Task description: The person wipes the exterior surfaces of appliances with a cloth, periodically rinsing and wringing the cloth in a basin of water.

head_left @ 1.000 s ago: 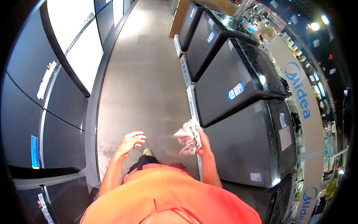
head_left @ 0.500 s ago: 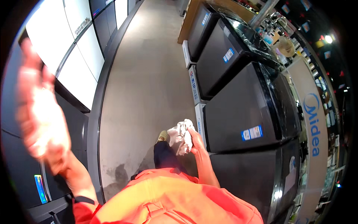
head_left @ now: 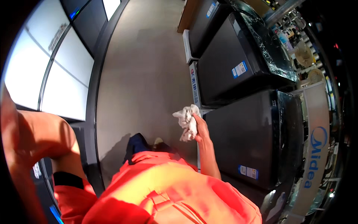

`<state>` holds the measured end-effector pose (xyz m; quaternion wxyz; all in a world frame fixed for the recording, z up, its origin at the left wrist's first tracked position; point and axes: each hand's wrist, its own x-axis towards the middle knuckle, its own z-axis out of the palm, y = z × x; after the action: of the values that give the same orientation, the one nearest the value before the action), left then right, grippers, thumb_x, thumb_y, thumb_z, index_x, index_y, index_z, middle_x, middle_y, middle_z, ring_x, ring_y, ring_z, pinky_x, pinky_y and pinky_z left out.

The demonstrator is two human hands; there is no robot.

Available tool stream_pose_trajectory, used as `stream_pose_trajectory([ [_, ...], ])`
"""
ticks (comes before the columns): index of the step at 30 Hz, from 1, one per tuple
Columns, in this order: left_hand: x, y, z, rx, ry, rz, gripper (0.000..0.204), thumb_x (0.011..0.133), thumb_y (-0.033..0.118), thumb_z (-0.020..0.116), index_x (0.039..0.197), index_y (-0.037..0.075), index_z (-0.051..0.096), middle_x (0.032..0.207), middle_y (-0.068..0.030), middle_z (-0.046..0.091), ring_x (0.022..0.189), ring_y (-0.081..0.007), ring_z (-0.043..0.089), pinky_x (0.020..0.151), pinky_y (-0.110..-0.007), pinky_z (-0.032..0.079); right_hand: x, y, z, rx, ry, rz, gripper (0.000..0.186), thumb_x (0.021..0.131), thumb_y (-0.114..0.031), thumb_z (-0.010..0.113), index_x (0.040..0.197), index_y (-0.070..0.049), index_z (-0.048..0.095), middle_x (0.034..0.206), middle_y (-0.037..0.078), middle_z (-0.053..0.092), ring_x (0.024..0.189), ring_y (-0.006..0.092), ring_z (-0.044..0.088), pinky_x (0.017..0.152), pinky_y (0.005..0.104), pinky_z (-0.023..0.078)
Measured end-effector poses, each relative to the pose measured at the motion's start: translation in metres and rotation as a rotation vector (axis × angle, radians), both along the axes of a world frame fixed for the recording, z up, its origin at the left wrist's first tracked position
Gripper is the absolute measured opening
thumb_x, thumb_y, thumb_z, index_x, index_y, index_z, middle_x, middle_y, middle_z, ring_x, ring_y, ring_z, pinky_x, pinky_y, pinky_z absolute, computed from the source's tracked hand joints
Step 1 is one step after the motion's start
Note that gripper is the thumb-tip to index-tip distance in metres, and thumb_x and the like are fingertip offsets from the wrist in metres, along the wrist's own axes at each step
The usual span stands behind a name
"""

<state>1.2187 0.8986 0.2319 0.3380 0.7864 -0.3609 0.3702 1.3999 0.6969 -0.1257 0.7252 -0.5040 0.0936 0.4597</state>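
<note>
A crumpled whitish cloth [head_left: 188, 119] is gripped in my right hand [head_left: 202, 128], held low over the aisle just left of the dark appliances. Its folds hang past my fingers. At the far left edge, my bent left arm is raised close to the camera. What shows of my left hand [head_left: 10, 125] is cut off and blurred, so its fingers cannot be made out. White-fronted refrigerator doors [head_left: 67, 86] stand just beyond that arm.
Dark grey washing machines [head_left: 246, 134] with plastic film on top line the right side, on a low white plinth [head_left: 194, 84]. Beyond them runs a white sign panel [head_left: 317, 138]. A grey floor aisle [head_left: 141, 67] leads ahead, bordered left by a dark ledge [head_left: 95, 86].
My left arm has folded, its hand swinging from in front of the refrigerators to the left edge. I have walked forward past the machines. My right hand still holds the cloth.
</note>
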Motion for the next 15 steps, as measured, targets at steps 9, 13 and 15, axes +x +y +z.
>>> stream_pose_trajectory([
  [9,0.134,0.193,-0.025,0.042,0.000,-0.092,0.073,0.079,0.042,0.060,0.137,0.005,0.034,0.143,-0.0151,0.032,0.128,-0.0272,0.035,0.105,-0.044,0.025,0.127,0.097,-0.028,-0.002,0.046,-0.212,0.028,0.092,-0.018,0.050,0.114,0.000,0.052,0.099,0.012,0.063,0.081,0.0216,0.064,0.063,0.0347,0.054],
  [13,0.185,0.292,-0.011,-0.048,-0.074,-0.045,0.077,0.079,0.047,0.059,0.139,0.006,0.031,0.144,-0.0150,0.029,0.129,-0.0275,0.034,0.105,-0.045,0.024,0.208,0.177,-0.008,0.077,0.018,-0.146,0.024,0.093,-0.020,0.049,0.106,0.000,0.054,0.083,0.010,0.063,0.065,0.0201,0.061,0.051,0.0325,0.051],
  [15,0.203,0.354,-0.013,-0.186,-0.137,0.011,0.079,0.079,0.049,0.059,0.140,0.007,0.029,0.145,-0.0150,0.028,0.129,-0.0277,0.033,0.105,-0.045,0.024,0.234,0.231,0.004,0.137,-0.012,-0.140,0.024,0.093,-0.021,0.050,0.104,-0.001,0.056,0.084,0.009,0.063,0.068,0.0198,0.062,0.055,0.0323,0.053],
])
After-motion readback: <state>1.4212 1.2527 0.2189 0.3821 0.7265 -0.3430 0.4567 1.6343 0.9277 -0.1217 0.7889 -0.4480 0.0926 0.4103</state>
